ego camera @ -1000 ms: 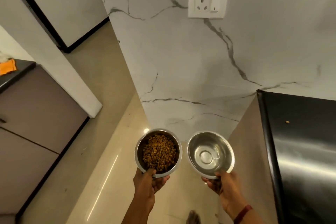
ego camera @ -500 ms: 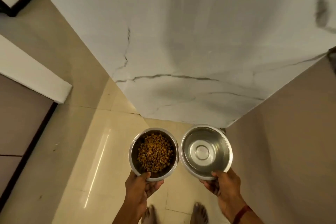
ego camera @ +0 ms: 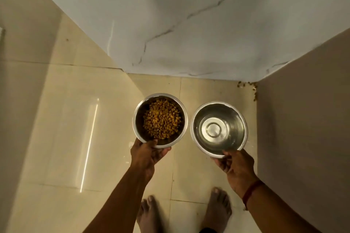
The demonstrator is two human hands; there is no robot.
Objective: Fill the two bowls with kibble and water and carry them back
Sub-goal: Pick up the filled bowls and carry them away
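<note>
Head camera, looking straight down: there are two round stainless-steel bowls, side by side with a narrow gap between them, each held over the floor in front of the person. The left steel bowl (ego camera: 139,117) holds a heap of brown kibble (ego camera: 161,119). The right steel bowl (ego camera: 239,117) holds clear water (ego camera: 214,130), through which its ringed bottom shows.

Two hands are in view, apart, one per bowl. The left hand (ego camera: 147,154) clasps the near rim of the kibble bowl, thumb over the edge and fingers beneath. The right hand (ego camera: 236,166) pinches the near rim of the water bowl the same way. A red thread band (ego camera: 250,191) circles the right wrist.

Two bare feet (ego camera: 217,208) stand below the bowls on glossy cream floor tiles (ego camera: 56,138). Ahead rises a white marble-veined wall (ego camera: 189,15), which meets a plain beige panel (ego camera: 303,119) on the right. A few loose kibble pieces (ego camera: 254,92) lie in that corner.
</note>
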